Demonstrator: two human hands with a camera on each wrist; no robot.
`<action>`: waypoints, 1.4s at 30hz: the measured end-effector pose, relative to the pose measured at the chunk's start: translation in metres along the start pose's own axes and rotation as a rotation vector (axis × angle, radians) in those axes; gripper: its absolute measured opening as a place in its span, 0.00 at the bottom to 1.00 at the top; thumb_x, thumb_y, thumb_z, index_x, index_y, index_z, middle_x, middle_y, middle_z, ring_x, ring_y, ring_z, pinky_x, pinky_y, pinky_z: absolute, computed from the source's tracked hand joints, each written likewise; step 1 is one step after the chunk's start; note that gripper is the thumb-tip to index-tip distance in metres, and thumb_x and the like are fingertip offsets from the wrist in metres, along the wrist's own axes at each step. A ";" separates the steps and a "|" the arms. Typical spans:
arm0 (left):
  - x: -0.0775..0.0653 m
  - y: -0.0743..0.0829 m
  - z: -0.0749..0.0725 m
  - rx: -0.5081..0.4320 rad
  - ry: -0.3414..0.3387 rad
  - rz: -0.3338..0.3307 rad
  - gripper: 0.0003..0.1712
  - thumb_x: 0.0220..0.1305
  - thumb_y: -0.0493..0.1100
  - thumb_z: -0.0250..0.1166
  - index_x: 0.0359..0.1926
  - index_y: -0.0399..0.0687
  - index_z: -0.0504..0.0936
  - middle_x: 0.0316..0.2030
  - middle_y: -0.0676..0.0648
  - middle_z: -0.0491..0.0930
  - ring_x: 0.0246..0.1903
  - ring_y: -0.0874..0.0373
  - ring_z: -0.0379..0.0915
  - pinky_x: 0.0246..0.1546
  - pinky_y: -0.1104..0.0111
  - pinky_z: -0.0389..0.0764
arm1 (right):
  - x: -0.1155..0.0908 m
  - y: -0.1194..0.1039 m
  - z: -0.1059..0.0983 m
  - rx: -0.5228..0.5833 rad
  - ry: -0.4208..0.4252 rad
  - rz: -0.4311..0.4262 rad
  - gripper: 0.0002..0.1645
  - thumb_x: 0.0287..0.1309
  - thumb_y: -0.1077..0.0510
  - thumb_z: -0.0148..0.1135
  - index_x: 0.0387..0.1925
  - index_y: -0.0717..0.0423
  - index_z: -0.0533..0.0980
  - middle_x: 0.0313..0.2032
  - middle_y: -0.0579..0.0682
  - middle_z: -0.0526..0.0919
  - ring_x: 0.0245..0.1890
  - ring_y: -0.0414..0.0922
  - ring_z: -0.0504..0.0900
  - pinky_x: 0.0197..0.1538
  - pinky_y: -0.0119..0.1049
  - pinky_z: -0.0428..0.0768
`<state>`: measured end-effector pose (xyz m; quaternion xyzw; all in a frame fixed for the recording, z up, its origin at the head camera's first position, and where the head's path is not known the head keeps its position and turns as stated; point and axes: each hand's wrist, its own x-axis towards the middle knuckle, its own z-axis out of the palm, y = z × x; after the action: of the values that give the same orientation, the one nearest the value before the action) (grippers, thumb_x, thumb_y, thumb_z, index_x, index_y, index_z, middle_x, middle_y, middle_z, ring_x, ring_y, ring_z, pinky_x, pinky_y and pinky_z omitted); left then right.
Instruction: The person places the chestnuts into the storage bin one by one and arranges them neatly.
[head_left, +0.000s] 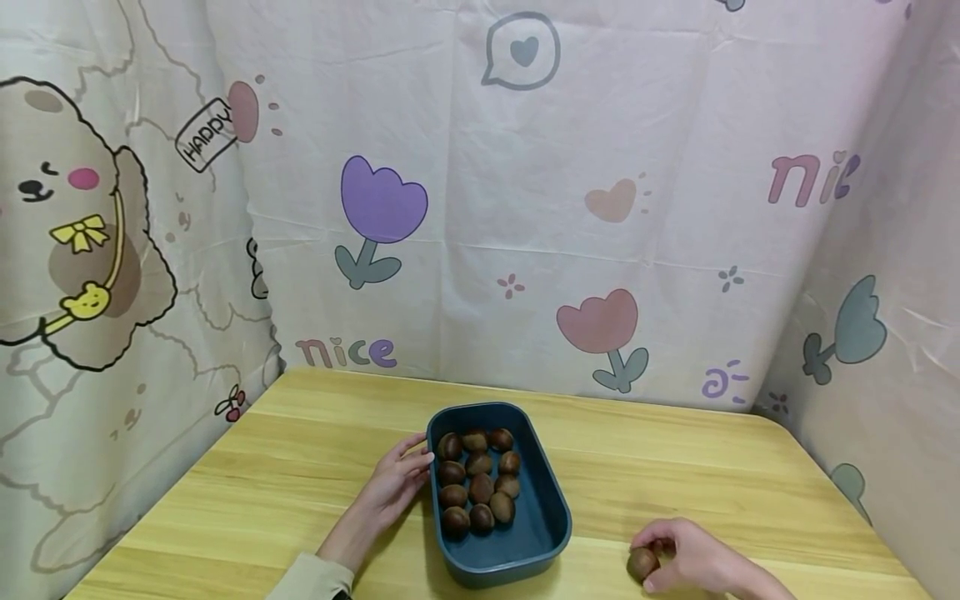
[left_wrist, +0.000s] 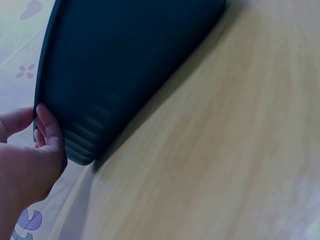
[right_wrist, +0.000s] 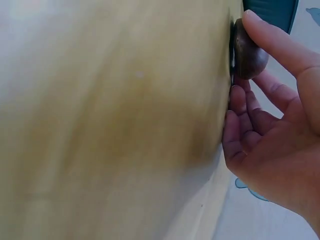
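Observation:
A dark blue plastic box (head_left: 543, 517) stands on the table with several brown chestnuts (head_left: 480, 489) lying in rows in it. The chestnuts fill the left and far part; bare bottom shows at the right and near end. My left hand (head_left: 397, 483) holds the box's left side near the far corner, thumb at the rim and fingers against the outer wall (left_wrist: 115, 75). To the right of the box, low over the table, my right hand (head_left: 690, 557) pinches a chestnut (right_wrist: 248, 52) between thumb and fingers. More brown shows behind it, between the fingers.
The light wood table (head_left: 322, 433) runs back to a printed cloth (head_left: 480, 317) hanging behind it. More of this cloth hangs along the left and right sides. Bare wood lies between the box and my right hand.

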<state>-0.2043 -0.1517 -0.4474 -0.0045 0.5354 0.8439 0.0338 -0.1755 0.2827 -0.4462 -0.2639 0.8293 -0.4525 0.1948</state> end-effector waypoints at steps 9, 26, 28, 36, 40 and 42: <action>0.001 -0.002 -0.001 0.006 0.001 0.008 0.28 0.67 0.29 0.54 0.65 0.29 0.57 0.46 0.42 0.73 0.39 0.59 0.71 0.43 0.69 0.74 | 0.012 -0.012 -0.001 -0.078 0.014 0.025 0.16 0.46 0.61 0.73 0.38 0.60 0.80 0.32 0.49 0.77 0.30 0.38 0.72 0.32 0.31 0.70; 0.000 -0.007 -0.009 -0.019 -0.131 0.098 0.32 0.64 0.36 0.63 0.63 0.29 0.60 0.46 0.44 0.76 0.40 0.60 0.73 0.43 0.71 0.74 | 0.042 -0.039 0.002 -0.101 0.039 -0.077 0.13 0.53 0.58 0.69 0.40 0.59 0.81 0.33 0.45 0.81 0.31 0.36 0.76 0.35 0.31 0.75; 0.000 -0.006 -0.006 0.003 -0.078 0.065 0.32 0.64 0.35 0.61 0.65 0.28 0.58 0.46 0.44 0.75 0.39 0.60 0.72 0.43 0.71 0.74 | 0.044 -0.043 0.002 -0.100 0.043 -0.086 0.12 0.54 0.58 0.69 0.40 0.58 0.81 0.33 0.45 0.81 0.32 0.36 0.76 0.35 0.31 0.75; -0.001 -0.002 0.000 0.008 0.000 0.014 0.28 0.69 0.30 0.53 0.66 0.30 0.56 0.44 0.45 0.75 0.38 0.60 0.72 0.41 0.70 0.74 | 0.051 -0.062 0.004 -0.056 0.080 -0.073 0.13 0.58 0.56 0.66 0.44 0.57 0.81 0.36 0.49 0.81 0.35 0.41 0.77 0.37 0.32 0.76; 0.000 -0.004 -0.001 0.014 -0.010 0.023 0.28 0.68 0.29 0.53 0.66 0.28 0.56 0.45 0.44 0.75 0.38 0.60 0.72 0.41 0.70 0.74 | 0.055 -0.070 0.006 -0.057 0.106 -0.058 0.13 0.58 0.55 0.66 0.43 0.57 0.81 0.37 0.49 0.81 0.36 0.43 0.77 0.38 0.33 0.76; 0.000 -0.005 -0.002 0.017 -0.013 0.028 0.28 0.67 0.29 0.54 0.66 0.27 0.56 0.44 0.44 0.74 0.38 0.59 0.72 0.41 0.70 0.74 | 0.057 -0.073 0.008 -0.051 0.114 -0.060 0.13 0.58 0.55 0.67 0.43 0.57 0.81 0.37 0.50 0.81 0.36 0.44 0.77 0.38 0.33 0.76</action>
<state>-0.2043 -0.1515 -0.4524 0.0086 0.5423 0.8398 0.0257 -0.1969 0.2098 -0.3928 -0.2673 0.8419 -0.4513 0.1265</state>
